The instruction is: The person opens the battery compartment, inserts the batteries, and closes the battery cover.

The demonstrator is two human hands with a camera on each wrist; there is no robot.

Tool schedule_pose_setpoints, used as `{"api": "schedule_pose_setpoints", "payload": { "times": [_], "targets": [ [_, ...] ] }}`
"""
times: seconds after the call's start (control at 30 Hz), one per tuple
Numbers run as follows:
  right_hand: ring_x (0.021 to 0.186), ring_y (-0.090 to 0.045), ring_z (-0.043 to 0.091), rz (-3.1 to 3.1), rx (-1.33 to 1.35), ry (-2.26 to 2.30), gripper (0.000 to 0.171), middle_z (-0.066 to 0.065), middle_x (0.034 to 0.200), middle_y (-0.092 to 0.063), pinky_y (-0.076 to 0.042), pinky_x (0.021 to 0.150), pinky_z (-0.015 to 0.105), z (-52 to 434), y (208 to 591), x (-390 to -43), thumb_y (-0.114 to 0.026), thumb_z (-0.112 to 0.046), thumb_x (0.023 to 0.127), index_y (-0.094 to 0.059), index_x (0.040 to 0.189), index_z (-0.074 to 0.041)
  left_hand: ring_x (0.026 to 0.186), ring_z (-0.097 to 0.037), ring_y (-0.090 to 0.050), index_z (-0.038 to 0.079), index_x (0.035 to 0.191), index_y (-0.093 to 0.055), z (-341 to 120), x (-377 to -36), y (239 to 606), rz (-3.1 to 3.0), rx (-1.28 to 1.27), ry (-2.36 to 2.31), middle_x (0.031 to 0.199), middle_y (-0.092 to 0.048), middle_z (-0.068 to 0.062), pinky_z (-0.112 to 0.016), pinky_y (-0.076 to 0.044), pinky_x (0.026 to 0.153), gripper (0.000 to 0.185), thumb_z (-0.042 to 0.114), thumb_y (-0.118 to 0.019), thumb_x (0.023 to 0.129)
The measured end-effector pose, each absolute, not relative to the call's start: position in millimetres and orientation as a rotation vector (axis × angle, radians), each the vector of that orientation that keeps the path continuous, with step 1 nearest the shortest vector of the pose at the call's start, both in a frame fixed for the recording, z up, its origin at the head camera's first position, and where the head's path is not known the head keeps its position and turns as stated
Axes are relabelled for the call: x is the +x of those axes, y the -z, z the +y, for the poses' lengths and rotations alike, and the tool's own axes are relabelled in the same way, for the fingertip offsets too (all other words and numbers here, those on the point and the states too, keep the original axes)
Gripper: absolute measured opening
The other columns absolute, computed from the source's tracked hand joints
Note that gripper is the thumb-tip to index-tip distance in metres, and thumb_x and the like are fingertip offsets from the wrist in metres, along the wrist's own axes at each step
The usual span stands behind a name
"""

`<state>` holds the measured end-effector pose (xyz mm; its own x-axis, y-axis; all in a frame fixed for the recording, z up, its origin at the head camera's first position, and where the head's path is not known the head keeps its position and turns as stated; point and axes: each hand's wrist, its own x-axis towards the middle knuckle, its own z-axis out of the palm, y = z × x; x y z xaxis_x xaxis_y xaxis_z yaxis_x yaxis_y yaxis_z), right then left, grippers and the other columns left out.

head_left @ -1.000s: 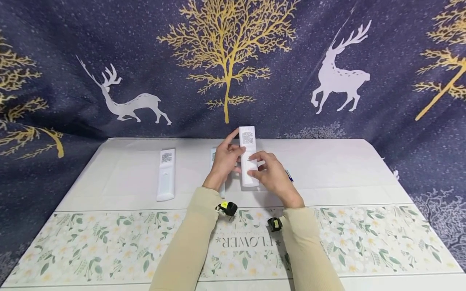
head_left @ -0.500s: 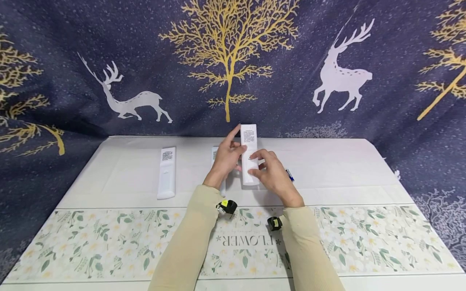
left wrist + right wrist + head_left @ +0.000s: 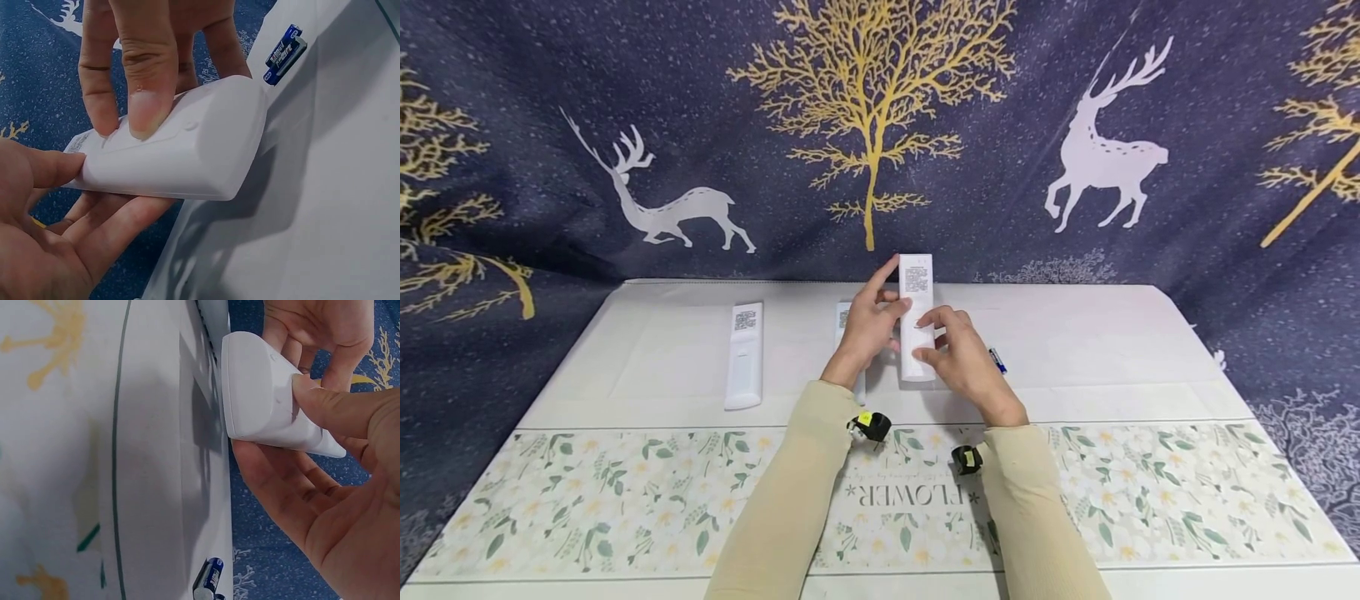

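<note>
A white remote control point(image 3: 917, 333) is held up over the table, its back with the printed label facing the person. My left hand point(image 3: 867, 330) grips it from the left side, thumb on the back and fingers behind it. From the right, my right hand point(image 3: 964, 360) holds its lower half, thumb and index finger on the battery cover and the other fingers underneath. In the left wrist view the cover point(image 3: 153, 140) sits on the remote with a thin seam along it, the right thumb pressing there.
Another white remote point(image 3: 744, 358) lies back up on the left of the table. A pale blue remote point(image 3: 842, 315) is mostly hidden behind my left hand. Blue batteries point(image 3: 285, 55) lie right of my right hand. A patterned curtain point(image 3: 880, 125) hangs behind the table.
The held remote and both hands have shifted very slightly up and right in the head view. The grip looks the same.
</note>
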<state>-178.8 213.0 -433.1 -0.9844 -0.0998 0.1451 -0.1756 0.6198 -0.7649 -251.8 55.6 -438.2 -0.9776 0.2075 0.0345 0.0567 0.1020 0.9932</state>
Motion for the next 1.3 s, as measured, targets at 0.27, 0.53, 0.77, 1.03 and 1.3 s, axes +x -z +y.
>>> {"api": "schedule_pose_setpoints", "payload": {
  "times": [0.27,0.53,0.77,1.03,1.3],
  "targets": [
    [0.110,-0.065,0.041,-2.721,0.232,-1.382,0.041,0.023,0.131,-0.051,-0.060,0.084,0.047,210.9,431.1,-178.7,-0.076,0.003,0.096,-0.054,0.129,-0.007,0.090,-0.022,-0.065,0.043,0.164,-0.041,52.4,-252.1,437.4,2.255,0.264,-2.021,0.121,-0.059,-0.010,-0.033,-0.058,0.051,0.069,0.011,-0.065,0.107],
    [0.111,-0.066,0.039,-2.627,0.281,-1.312,0.036,0.020,0.128,-0.057,-0.059,0.092,0.050,210.4,428.0,-177.5,-0.079,0.004,0.093,-0.065,0.125,-0.005,0.092,-0.025,-0.069,0.041,0.164,-0.040,48.2,-253.4,435.9,2.249,0.227,-2.039,0.123,-0.061,-0.011,-0.044,-0.063,0.055,0.070,0.010,-0.066,0.106],
    [0.103,-0.070,0.032,-2.590,0.339,-1.351,0.035,0.015,0.115,-0.067,-0.060,0.083,0.046,207.5,426.5,-176.9,-0.076,0.006,0.095,-0.063,0.124,-0.007,0.091,-0.026,-0.070,0.040,0.164,-0.041,45.6,-254.6,434.9,2.252,0.219,-2.053,0.124,-0.062,-0.012,-0.048,-0.064,0.058,0.070,0.010,-0.065,0.107],
    [0.098,-0.070,0.031,-2.574,0.331,-1.356,0.033,0.014,0.109,-0.067,-0.059,0.077,0.043,206.2,425.7,-176.4,-0.075,0.006,0.096,-0.063,0.124,-0.008,0.089,-0.023,-0.068,0.039,0.165,-0.040,43.7,-258.1,435.9,2.255,0.244,-2.062,0.124,-0.065,-0.012,-0.042,-0.063,0.054,0.069,0.011,-0.064,0.107],
    [0.090,-0.069,0.028,-2.525,0.321,-1.451,0.030,0.014,0.107,-0.065,-0.063,0.072,0.037,207.5,422.6,-174.7,-0.072,0.006,0.098,-0.063,0.125,-0.005,0.093,-0.026,-0.071,0.039,0.165,-0.039,41.5,-259.0,435.8,2.201,0.224,-2.103,0.123,-0.064,-0.011,-0.036,-0.061,0.051,0.070,0.010,-0.064,0.107]
  ]
}}
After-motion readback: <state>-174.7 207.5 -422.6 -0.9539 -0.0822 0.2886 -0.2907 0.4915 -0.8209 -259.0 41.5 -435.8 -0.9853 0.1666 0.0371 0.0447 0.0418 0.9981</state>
